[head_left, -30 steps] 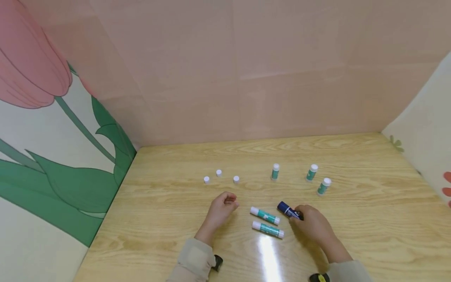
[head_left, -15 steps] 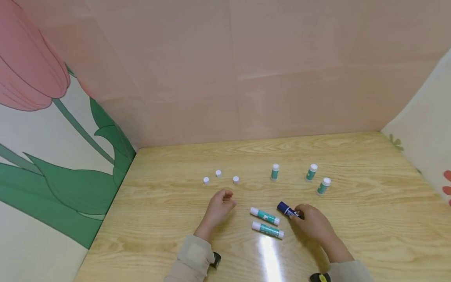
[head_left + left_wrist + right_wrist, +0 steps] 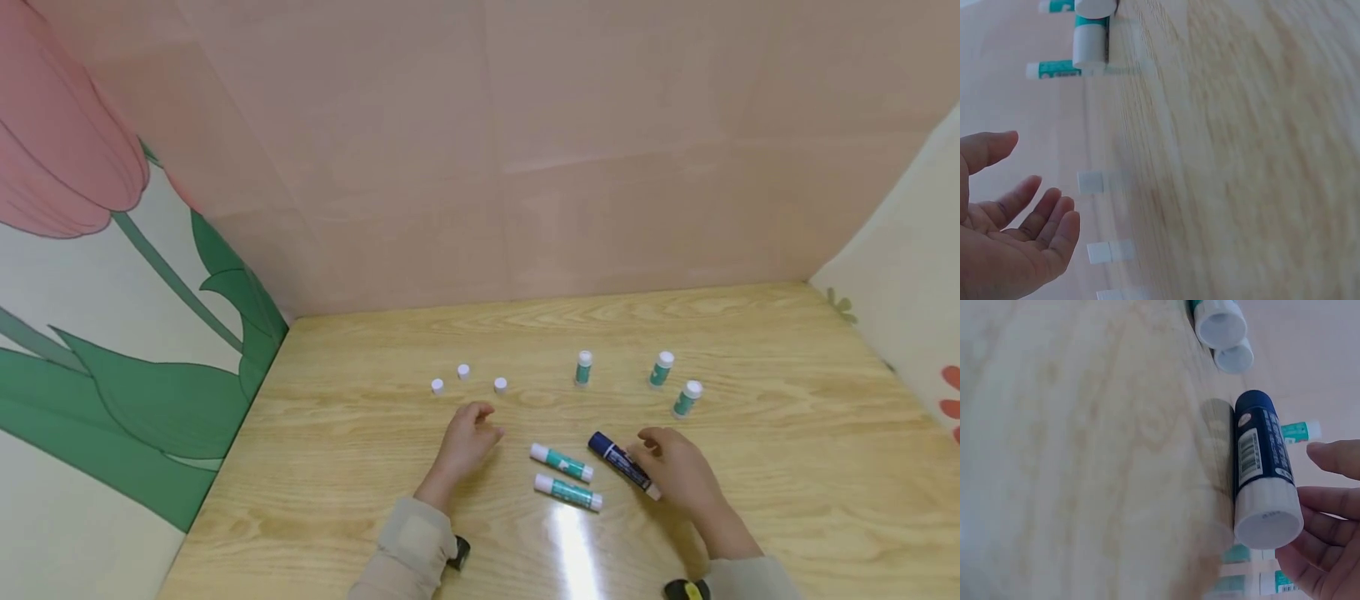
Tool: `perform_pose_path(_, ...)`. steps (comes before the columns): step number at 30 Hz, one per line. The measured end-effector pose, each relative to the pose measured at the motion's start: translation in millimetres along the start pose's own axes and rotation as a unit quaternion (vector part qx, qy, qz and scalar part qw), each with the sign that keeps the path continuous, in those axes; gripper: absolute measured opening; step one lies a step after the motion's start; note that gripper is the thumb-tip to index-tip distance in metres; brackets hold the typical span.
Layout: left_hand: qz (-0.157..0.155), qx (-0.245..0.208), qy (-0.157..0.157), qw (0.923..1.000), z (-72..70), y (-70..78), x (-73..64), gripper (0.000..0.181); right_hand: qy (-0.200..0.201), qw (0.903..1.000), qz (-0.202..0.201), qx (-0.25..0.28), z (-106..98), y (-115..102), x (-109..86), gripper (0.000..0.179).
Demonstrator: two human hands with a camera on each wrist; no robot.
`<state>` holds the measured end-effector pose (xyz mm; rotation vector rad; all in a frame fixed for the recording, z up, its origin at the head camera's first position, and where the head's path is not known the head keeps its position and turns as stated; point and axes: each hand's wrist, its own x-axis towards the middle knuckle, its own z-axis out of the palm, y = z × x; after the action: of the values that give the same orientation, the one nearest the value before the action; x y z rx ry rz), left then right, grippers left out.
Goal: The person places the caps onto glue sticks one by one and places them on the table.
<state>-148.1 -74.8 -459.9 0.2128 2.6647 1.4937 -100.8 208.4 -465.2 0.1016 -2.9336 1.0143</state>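
A navy glue stick (image 3: 621,462) with a pale end lies slantwise on the table. My right hand (image 3: 678,471) is just to its right; in the right wrist view the thumb (image 3: 1335,457) stands away from the navy barrel, while the other fingers (image 3: 1329,503) are right beside its white end. My left hand (image 3: 463,442) hovers with loosely bent fingers and nothing in them, nearest to a small white cap (image 3: 500,385). Between the hands, two green-and-white glue sticks, one farther back (image 3: 561,462) and one nearer (image 3: 568,492), lie roughly parallel.
Two more white caps, one at left (image 3: 438,387) and one farther back (image 3: 463,372), sit beyond my left hand. Three small green-and-white glue sticks stand upright at back right: one (image 3: 583,369), another (image 3: 661,370), and a third (image 3: 687,399). A pink backdrop (image 3: 510,167) borders the wooden table.
My right hand has let go of the navy glue stick and drawn slightly right, so more of the barrel shows. My left hand has barely moved.
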Motion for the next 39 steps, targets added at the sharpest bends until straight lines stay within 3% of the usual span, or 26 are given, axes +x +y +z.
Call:
perform_pose_path(12,0.001,0.023,0.008,0.9997,3.4,-0.7,4.5,0.035,0.050,0.9984,0.025,0.012,-15,9,2.9,0.042)
perform_pose_path(19,0.001,0.021,0.016,0.9997,5.2,-0.4,7.9,0.036,0.110,0.9939,0.015,0.001,-21,15,3.7,0.036)
perform_pose_path(29,-0.011,0.010,0.009,0.9999,8.0,-3.8,10.8,0.039,0.105,0.9930,0.054,-0.003,-22,27,0.7,0.042)
perform_pose_path(39,-0.012,0.014,0.029,0.9994,8.2,-1.6,16.2,0.039,0.093,0.9923,0.081,0.011,-27,32,7.0,0.052)
